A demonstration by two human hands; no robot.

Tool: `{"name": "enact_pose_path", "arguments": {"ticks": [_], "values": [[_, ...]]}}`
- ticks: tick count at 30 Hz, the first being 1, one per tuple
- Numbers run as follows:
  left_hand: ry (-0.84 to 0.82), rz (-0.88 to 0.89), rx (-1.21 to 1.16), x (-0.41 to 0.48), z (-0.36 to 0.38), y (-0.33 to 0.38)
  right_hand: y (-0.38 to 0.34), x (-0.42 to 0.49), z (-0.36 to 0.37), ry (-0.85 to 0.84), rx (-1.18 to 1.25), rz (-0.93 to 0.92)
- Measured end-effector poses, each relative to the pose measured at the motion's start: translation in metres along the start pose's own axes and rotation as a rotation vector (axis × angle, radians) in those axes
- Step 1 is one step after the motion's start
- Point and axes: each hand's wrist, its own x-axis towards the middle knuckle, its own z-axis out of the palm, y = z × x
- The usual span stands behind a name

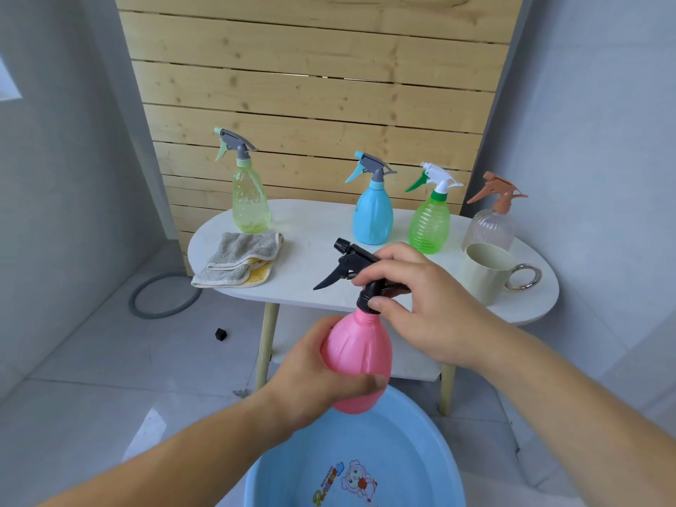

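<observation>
Gripping the pink spray bottle (pixel 358 360) round its belly with the left hand (pixel 314 375), fingers curled behind, thumb laid across the lower front. Holding it upright with a slight tilt, right between the two hands and directly above the blue basin (pixel 420 451) that sits below the wrists. Pinching the collar of the black trigger head (pixel 351 265) with the right hand (pixel 420 305), thumb pressed on the near side, fingers curled over the back of the head. Showing nozzle and trigger lever clear to the left of those fingers. Cannot tell whether the head sits tight on the neck or loose.

Looking past the hands: a white oval table (pixel 314 250) just beyond the knuckles. Spotting a cream mug (pixel 486 272) with a ring handle just beyond the right hand. Finding three sprayers in a row behind the right hand: a blue bottle (pixel 373 217), a ribbed green bottle (pixel 428 225), and a clear bottle (pixel 490 228) with a brown trigger, right behind the mug. Noting a pale yellow-green bottle (pixel 250 199) well beyond the left hand and off to its left, standing alone, with a folded grey and yellow cloth (pixel 241 258) just in front of it at the table's near edge. Catching, down on the floor left of the left hand, a small black cube (pixel 221 334) and a grey hose ring (pixel 164 296) farther out. Closing the view behind the table with a wooden slat panel (pixel 311 86).
</observation>
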Motion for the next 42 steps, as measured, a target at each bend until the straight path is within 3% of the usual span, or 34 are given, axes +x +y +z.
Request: {"name": "enact_pose_path", "arguments": {"ticks": [7, 14, 23, 26, 33, 38, 42], "values": [[-0.021, -0.010, -0.012, -0.001, -0.002, 0.001, 0.004, -0.004, 0.005, -0.013, 0.250, 0.048], [-0.060, -0.031, 0.002, -0.003, -0.002, -0.002, 0.007, -0.003, 0.001, -0.161, 0.120, 0.078], [-0.053, -0.033, -0.008, -0.002, 0.006, -0.003, 0.008, -0.005, 0.006, -0.197, 0.039, 0.123], [-0.058, -0.044, -0.021, -0.002, 0.009, -0.005, 0.009, -0.005, 0.015, -0.161, 0.017, 0.133], [-0.026, -0.010, -0.047, 0.003, 0.005, 0.000, 0.015, -0.007, 0.025, 0.040, 0.242, 0.147], [-0.021, -0.010, -0.049, 0.003, 0.004, -0.001, 0.013, -0.005, 0.024, 0.102, 0.069, 0.120], [0.001, -0.029, -0.047, 0.003, 0.000, -0.003, 0.019, -0.004, 0.016, 0.078, -0.389, 0.053]]}}
